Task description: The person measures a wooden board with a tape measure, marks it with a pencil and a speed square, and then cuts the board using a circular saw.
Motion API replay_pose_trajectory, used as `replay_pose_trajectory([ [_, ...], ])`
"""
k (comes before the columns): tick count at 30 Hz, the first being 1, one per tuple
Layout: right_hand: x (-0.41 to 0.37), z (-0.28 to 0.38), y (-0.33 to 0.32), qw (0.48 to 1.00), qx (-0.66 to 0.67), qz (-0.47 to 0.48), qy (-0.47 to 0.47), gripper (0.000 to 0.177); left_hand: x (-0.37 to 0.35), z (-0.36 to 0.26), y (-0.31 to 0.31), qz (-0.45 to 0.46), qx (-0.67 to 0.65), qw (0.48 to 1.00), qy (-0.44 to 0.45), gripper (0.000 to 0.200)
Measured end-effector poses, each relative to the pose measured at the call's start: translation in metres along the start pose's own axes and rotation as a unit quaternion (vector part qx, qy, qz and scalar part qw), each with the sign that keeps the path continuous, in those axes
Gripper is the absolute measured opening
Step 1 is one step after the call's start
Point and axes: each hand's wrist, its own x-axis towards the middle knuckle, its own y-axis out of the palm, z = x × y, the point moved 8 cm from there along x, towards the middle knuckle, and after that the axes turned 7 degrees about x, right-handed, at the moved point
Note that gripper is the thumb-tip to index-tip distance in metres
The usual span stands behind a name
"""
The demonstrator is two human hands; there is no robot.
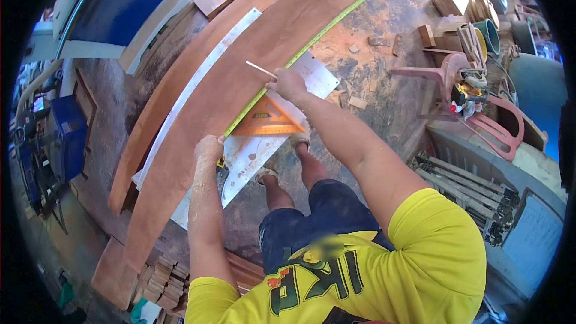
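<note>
Left hand (pixel 209 147) clamps the tape measure (pixel 300 51) against the plank (pixel 264 24). Right hand (pixel 288 83) grips a pencil (pixel 261 69). Likely fault: the tape shifts under uneven pressure, so the mark lands off.

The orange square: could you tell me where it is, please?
Head view, centre: the square lies on the white sheet, right of the tape, between left hand and right hand.

floor (pixel 384 30): dusty | on it: curved planks (pixel 240 78), white sheet (pixel 252 156), offcuts (pixel 358 102), pink chair (pixel 480 120)
</note>
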Motion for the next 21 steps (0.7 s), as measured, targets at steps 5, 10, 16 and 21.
replay_pose_trajectory([
  [5, 0.001, -0.043, -0.02, 0.976, 0.059, -0.079, -0.194, 0.029, 0.007, 0.0, 0.001, 0.019, 0.018, 1.0, 0.009, 0.044],
  [10, -0.031, -0.092, -0.045, 0.958, 0.271, -0.083, -0.043, 0.033, 0.011, 0.006, 0.005, 0.047, -0.014, 0.999, 0.002, 0.046],
  [16, -0.038, -0.093, -0.028, 0.947, 0.315, 0.038, 0.054, 0.043, 0.01, 0.014, 0.009, 0.052, -0.033, 0.998, -0.015, 0.047],
  [21, 0.01, -0.11, -0.102, 0.936, 0.248, -0.241, 0.061, 0.037, 0.023, 0.006, 0.015, 0.015, -0.049, 0.998, 0.049, 0.045],
])
